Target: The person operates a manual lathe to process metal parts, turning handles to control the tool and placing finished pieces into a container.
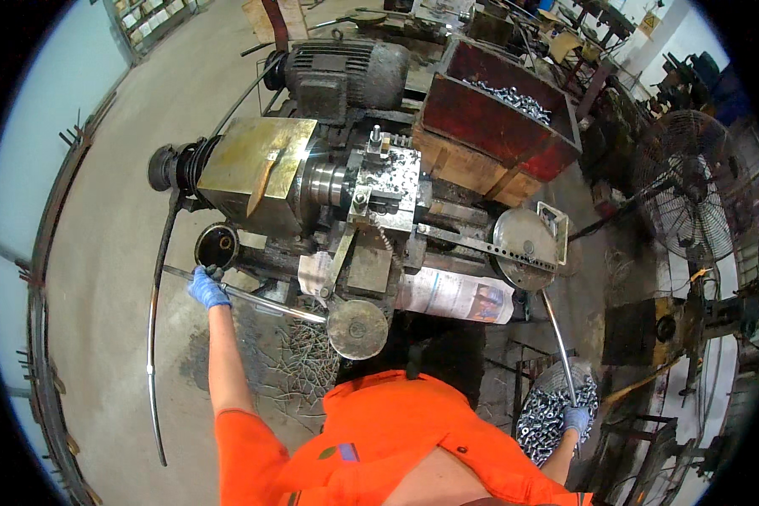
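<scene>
My left hand (207, 288), in a blue glove, is closed round a metal lever (274, 305). That lever runs right to a round metal disc (357, 329) at the front of a lathe-like machine (385, 190). Far to the right, my gloved right hand (576, 419) grips the lower part of a second long lever (557, 333). It slants up to a larger disc (524, 244) beside a perforated bar (472, 244). Under my right hand sits a basket full of small shiny metal parts (552, 422). Between chuck (325, 184) and tool block, any workpiece is too small to make out.
Behind the machine stand a motor (346, 76) and a red bin (497, 118) holding more metal parts. A fan (687, 185) is at the right. Metal shavings (308, 358) litter the floor below. At the left, a long rod (152, 354) hangs down near a dark cup (217, 245).
</scene>
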A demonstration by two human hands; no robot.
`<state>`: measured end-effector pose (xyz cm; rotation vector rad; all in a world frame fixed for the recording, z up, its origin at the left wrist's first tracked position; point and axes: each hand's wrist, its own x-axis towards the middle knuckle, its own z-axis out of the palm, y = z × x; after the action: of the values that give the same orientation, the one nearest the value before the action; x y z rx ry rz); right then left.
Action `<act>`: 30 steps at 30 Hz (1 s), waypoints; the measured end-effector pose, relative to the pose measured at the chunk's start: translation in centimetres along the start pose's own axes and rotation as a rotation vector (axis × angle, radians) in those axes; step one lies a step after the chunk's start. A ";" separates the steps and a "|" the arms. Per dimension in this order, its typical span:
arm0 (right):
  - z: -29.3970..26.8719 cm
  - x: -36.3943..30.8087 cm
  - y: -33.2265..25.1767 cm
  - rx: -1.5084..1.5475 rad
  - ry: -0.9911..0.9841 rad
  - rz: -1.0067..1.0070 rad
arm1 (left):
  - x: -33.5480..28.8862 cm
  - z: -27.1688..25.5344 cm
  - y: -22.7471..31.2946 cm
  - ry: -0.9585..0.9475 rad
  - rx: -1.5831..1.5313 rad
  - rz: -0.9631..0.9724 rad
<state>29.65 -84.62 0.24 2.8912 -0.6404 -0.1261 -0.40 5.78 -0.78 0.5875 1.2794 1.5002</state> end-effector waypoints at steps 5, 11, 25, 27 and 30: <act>-0.8 -0.5 -0.8 -0.001 -0.027 0.054 | -0.5 0.2 0.3 0.011 -0.001 -0.015; -2.7 -1.9 -1.7 0.025 -0.066 0.038 | -0.9 0.3 0.5 -0.001 -0.010 -0.012; -3.5 -3.3 -2.6 0.100 -0.055 0.026 | -1.4 0.3 0.9 -0.025 0.017 -0.010; -4.2 -4.0 -3.2 0.051 -0.011 0.039 | -1.5 0.4 1.0 -0.025 0.020 -0.007; -3.1 -3.3 -2.3 0.054 -0.013 0.016 | -0.8 0.0 0.5 -0.038 -0.007 0.000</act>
<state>28.01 -80.71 3.03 2.9383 -0.6791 -0.1272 -0.29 5.13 -0.12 0.6084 1.2440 1.4862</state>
